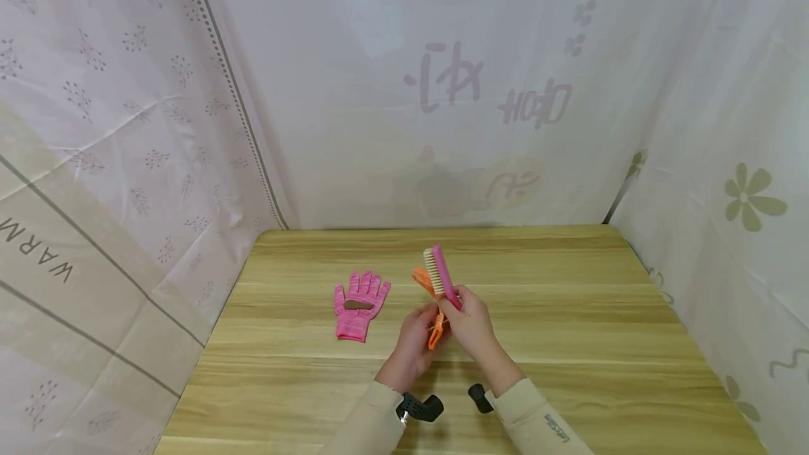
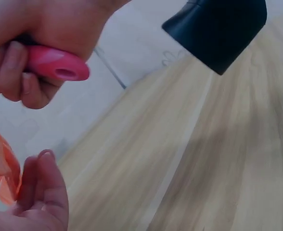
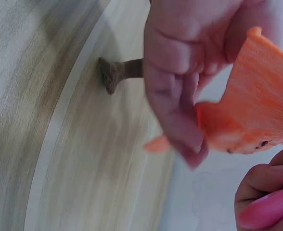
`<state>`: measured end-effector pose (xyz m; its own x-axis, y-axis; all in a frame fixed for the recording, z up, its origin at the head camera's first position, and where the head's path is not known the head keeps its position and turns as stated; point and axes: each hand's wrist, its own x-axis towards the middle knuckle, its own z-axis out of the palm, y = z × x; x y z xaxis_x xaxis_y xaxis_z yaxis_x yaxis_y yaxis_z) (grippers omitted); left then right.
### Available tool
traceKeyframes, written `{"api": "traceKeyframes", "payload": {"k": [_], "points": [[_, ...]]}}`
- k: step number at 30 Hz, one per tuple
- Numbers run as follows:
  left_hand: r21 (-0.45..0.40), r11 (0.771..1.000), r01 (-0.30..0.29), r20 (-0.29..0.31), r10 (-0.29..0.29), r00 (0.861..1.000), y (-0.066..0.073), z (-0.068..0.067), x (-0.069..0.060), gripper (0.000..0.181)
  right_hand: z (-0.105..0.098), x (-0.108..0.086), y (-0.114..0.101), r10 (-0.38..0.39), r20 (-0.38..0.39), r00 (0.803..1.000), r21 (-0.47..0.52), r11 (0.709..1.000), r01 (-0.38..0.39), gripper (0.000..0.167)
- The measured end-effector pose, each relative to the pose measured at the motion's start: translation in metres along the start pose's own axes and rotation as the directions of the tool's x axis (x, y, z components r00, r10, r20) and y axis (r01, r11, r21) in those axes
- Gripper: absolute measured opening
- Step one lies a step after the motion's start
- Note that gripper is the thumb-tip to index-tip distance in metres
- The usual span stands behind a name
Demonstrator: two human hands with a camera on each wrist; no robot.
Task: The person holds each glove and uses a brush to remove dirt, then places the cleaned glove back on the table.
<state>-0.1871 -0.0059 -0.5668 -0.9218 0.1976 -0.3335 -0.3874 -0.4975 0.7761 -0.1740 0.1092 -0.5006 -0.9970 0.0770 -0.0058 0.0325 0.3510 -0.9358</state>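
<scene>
In my right hand (image 1: 470,318) I grip a pink-handled brush (image 1: 447,279), its pale bristles facing left. The handle's rounded end, with a hole in it, sticks out of the right fist (image 2: 16,72) in the left wrist view. My left hand (image 1: 413,343), just left of and below the right, holds an orange knitted glove (image 1: 436,334), its fingers bent against the fabric. Small dark spots mark that orange glove (image 3: 257,120) in the right wrist view. The brush lies over part of it in the head view; whether the bristles touch it I cannot tell.
A pink glove (image 1: 357,325) lies flat on the wooden table (image 1: 569,343), left of the hands, with a brown oval patch (image 1: 358,305) across its palm. Patterned curtains (image 1: 354,125) surround the table. Black wrist mounts (image 1: 425,408) sit at both cuffs.
</scene>
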Motion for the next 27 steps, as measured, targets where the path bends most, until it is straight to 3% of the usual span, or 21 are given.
{"api": "traceKeyframes", "payload": {"k": [6,10,17,21,27], "points": [[-0.023,0.999,-0.034,-0.084,0.032,0.996,0.003,-0.001,0.001,0.050,-0.005,0.001,0.008,0.021,-0.025,0.999,-0.014,1.000,-0.021,0.020],[-0.072,0.996,-0.046,-0.080,0.040,0.996,0.007,-0.004,0.001,0.057,-0.010,0.002,0.013,0.034,-0.019,0.999,-0.031,0.999,-0.034,0.022],[-0.122,0.992,-0.045,-0.054,0.038,0.998,0.012,-0.006,0.001,0.038,-0.015,0.003,0.022,0.045,-0.029,0.999,-0.096,0.994,-0.048,0.019],[-0.152,0.987,-0.043,-0.033,0.038,0.999,0.015,-0.006,0.000,0.036,-0.016,0.004,0.026,0.047,-0.039,0.998,-0.154,0.987,-0.052,0.021],[-0.104,0.992,-0.070,-0.012,0.069,0.998,0.016,-0.007,-0.002,0.039,-0.018,0.005,0.032,0.062,-0.031,0.998,-0.220,0.973,-0.068,0.029]]}}
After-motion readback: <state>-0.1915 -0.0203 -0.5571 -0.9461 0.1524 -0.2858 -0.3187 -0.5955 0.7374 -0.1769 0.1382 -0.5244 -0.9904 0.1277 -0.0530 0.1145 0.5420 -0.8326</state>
